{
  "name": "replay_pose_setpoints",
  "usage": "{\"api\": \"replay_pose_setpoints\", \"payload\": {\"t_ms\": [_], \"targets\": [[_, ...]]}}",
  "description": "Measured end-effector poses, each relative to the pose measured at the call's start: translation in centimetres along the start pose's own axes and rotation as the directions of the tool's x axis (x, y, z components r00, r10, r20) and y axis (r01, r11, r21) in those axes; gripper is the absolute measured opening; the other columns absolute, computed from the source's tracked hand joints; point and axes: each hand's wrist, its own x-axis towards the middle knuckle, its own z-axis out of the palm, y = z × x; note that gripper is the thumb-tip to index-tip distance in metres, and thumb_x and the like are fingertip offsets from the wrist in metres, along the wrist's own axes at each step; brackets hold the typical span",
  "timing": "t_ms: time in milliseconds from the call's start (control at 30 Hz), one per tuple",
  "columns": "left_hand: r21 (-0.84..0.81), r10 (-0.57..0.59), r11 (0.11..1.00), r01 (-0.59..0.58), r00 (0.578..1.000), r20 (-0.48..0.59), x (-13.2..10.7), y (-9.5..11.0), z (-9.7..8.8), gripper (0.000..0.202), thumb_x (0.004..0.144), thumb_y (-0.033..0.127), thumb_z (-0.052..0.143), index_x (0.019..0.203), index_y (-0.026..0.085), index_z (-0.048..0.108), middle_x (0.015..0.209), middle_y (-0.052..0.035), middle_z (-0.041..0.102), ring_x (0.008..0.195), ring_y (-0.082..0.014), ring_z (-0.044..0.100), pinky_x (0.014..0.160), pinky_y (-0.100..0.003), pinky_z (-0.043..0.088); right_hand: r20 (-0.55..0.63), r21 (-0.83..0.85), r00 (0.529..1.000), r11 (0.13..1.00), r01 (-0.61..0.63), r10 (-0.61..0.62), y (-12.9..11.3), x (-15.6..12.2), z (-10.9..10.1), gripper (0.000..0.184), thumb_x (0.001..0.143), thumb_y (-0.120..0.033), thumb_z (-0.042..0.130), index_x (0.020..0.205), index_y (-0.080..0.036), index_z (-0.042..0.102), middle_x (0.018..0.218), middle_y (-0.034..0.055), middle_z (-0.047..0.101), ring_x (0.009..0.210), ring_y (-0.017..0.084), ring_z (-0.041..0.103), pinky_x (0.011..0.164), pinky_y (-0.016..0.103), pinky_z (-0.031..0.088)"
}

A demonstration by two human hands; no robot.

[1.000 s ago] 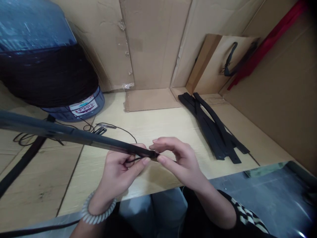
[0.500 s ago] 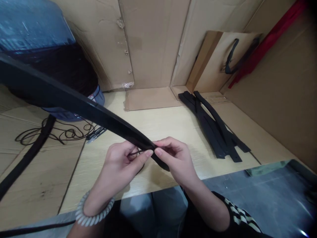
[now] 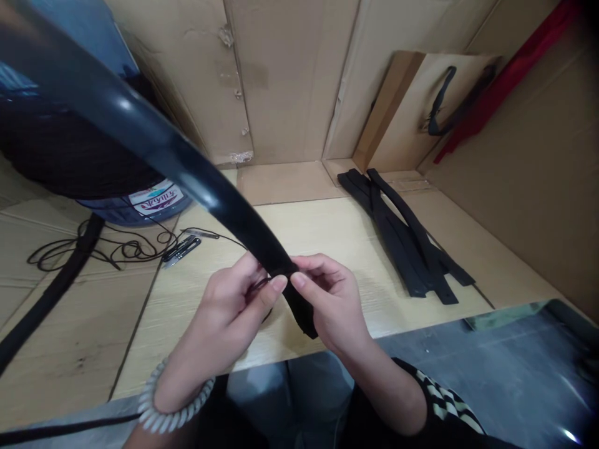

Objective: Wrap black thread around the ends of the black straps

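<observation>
A long black flexible strip [image 3: 196, 187] slants from the upper left down to my two hands, its lower end hanging just past my fingers over the table. My left hand [image 3: 238, 302] is closed, thumb and fingers pinching the strip from the left along with a thin dark cord [image 3: 229, 238]. From the right, my right hand [image 3: 330, 299] pinches the same spot, thumb on the near face. Both thumb tips almost meet there. What the fingers behind the strip do is hidden.
Several black strips [image 3: 402, 237] lie in a pile on the table [image 3: 224, 340] at right. A paper bag [image 3: 421, 112] leans on the cardboard wall [image 3: 290, 81]. At left stand a blue water bottle [image 3: 116, 215] wrapped in dark material, loose cord [image 3: 126, 252] and a small cutter [image 3: 182, 249].
The strip has turned over its length, now showing a broad glossy face, and its lower end points more downward. Both hands stay pinched near the same place.
</observation>
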Motion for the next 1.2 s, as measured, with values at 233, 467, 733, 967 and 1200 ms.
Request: {"api": "replay_pose_setpoints", "payload": {"t_ms": [233,467,733,967,1200], "targets": [[0.091,0.093,0.993,-0.07,0.954,-0.286,-0.2,-0.2,1.5,0.012,0.086,0.02,0.06,0.077,0.019,0.052,0.06,0.0057,0.046,0.047,-0.0045,0.035,0.043,-0.018,0.029,-0.046,0.289,0.96,0.923,-0.253,0.278,-0.6,0.6,0.2,0.023,0.066,-0.026,0.08,0.082,-0.017,0.066,0.073,-0.0016,0.069,0.06,0.009,0.065,0.062,0.019,0.057],[0.209,0.232,0.962,-0.174,0.927,-0.296,-0.5,0.2,1.8,0.008,0.081,0.012,0.065,0.082,0.02,0.062,0.07,0.006,0.064,0.053,-0.003,0.052,0.047,-0.014,0.04,0.151,0.438,0.906,0.795,-0.419,0.395,-0.5,0.6,-0.4,0.027,0.07,-0.028,0.079,0.085,-0.017,0.06,0.072,-0.005,0.064,0.059,0.002,0.062,0.06,0.008,0.052],[0.277,0.352,0.92,-0.278,0.897,-0.267,0.0,1.6,2.4,0.012,0.082,0.013,0.066,0.088,0.022,0.061,0.071,0.0077,0.07,0.058,-0.0031,0.063,0.06,-0.013,0.052,0.513,0.539,0.793,0.596,-0.595,0.329,0.3,0.3,-1.3,0.022,0.077,-0.028,0.074,0.092,-0.02,0.061,0.07,-0.0061,0.057,0.056,-0.001,0.055,0.062,0.006,0.049],[0.33,0.362,0.899,-0.289,0.913,-0.187,0.6,3.4,2.9,0.005,0.087,0.021,0.062,0.082,0.022,0.061,0.062,0.0066,0.068,0.052,-0.0076,0.063,0.057,-0.02,0.053,0.575,0.546,0.78,0.594,-0.59,0.247,1.1,-0.3,-1.7,0.023,0.073,-0.031,0.072,0.084,-0.022,0.055,0.057,-0.0088,0.037,0.04,0.0,0.023,0.042,0.005,0.032],[0.305,0.392,0.891,-0.338,0.909,-0.138,0.1,3.7,2.6,0.006,0.082,0.017,0.067,0.082,0.02,0.062,0.065,0.0063,0.07,0.051,-0.0051,0.061,0.058,-0.016,0.053,0.605,0.545,0.787,0.658,-0.52,0.12,2.4,-0.9,-1.9,0.026,0.076,-0.042,0.065,0.085,-0.022,0.051,0.06,-0.01,0.037,0.038,-0.003,0.015,0.036,0.007,0.02]]}}
